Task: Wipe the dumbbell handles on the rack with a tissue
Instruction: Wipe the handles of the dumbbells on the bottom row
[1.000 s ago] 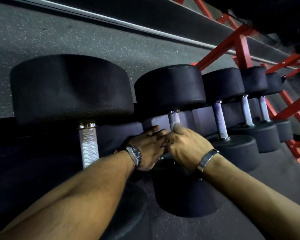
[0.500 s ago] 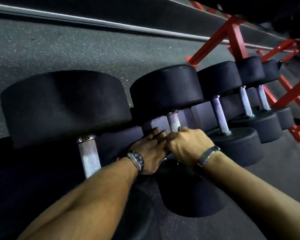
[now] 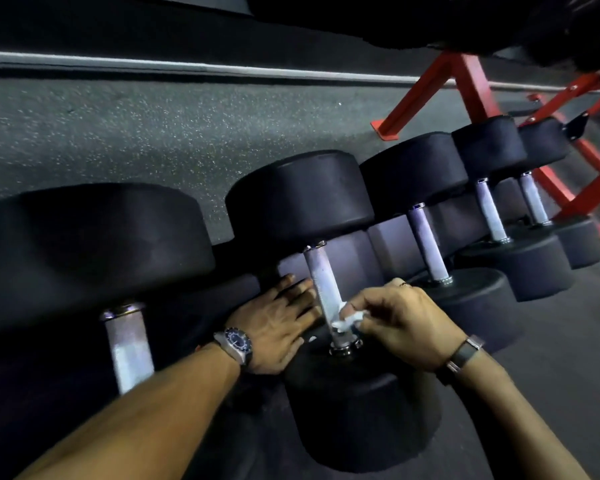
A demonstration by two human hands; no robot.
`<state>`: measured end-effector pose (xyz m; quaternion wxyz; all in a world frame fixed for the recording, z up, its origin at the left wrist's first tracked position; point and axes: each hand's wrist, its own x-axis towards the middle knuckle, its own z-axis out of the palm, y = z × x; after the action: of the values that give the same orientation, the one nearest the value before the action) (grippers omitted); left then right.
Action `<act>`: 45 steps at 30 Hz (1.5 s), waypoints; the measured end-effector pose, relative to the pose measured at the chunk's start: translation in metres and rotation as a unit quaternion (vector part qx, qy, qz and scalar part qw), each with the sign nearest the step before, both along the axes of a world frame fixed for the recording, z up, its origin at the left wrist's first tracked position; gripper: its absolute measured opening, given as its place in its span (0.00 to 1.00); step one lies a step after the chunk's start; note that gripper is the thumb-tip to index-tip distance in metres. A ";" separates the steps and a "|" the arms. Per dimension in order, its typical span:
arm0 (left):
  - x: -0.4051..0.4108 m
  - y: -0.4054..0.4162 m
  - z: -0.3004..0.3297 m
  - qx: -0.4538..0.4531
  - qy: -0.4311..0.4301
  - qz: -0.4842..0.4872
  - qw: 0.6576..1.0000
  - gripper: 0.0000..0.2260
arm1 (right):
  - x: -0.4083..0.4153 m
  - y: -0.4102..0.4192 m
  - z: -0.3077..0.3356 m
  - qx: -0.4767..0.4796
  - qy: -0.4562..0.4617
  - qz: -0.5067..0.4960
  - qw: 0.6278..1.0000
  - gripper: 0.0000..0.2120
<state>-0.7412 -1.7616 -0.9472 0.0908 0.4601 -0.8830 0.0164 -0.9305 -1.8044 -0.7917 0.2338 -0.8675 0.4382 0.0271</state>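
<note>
Dumbbell handle (image 3: pixel 323 289) second from the left on the rack (image 3: pixel 471 81) is now showing along most of its length, whereas half a second ago both hands were bunched over its lower part and hiding it. The tissue (image 3: pixel 345 320), not visible earlier, is now appearing as a crumpled white wad against the near end of this handle, just above the chrome collar (image 3: pixel 343 348). This suggests the wipe is reaching the near end of the handle, with the handles farther right apparently waiting.

The right hand (image 3: pixel 399 323) is coming in from the right with its fingers curled, pinching the tissue between thumb and fingertips against the right side of the handle. The left hand (image 3: pixel 278 323) is lying flat just left of the handle, fingers straight and spread, resting on the dark surface beside the weight; it is holding nothing. Both forearms are extending from the near edge, a watch (image 3: pixel 238 341) on the left wrist and a band (image 3: pixel 465 353) on the right.
</note>
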 end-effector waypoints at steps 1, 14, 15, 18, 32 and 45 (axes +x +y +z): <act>0.003 0.000 0.001 -0.009 0.006 0.006 1.000 0.28 | -0.002 -0.002 -0.004 -0.012 -0.027 -0.005 1.000 0.06; -0.001 -0.005 0.008 0.053 -0.102 0.037 0.993 0.26 | -0.102 -0.081 0.004 -0.182 -0.113 -0.111 0.970 0.18; -0.002 -0.005 0.008 0.060 -0.106 0.039 0.992 0.26 | -0.109 -0.088 0.005 -0.186 -0.103 -0.121 0.970 0.21; -0.001 -0.004 0.009 0.080 -0.111 0.048 0.989 0.26 | -0.121 -0.098 -0.003 -0.173 -0.079 -0.147 0.971 0.19; -0.001 -0.005 0.014 0.086 -0.109 0.037 0.990 0.26 | -0.115 -0.095 -0.023 -0.181 0.016 -0.242 0.953 0.16; -0.002 0.000 0.015 0.096 -0.045 0.025 0.994 0.25 | -0.117 -0.097 -0.023 -0.177 0.008 -0.251 0.952 0.10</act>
<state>-0.7434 -1.7621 -0.9321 0.0061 0.4874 -0.8720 -0.0452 -1.0479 -1.9013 -0.8149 0.0720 -0.7570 0.6411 -0.1034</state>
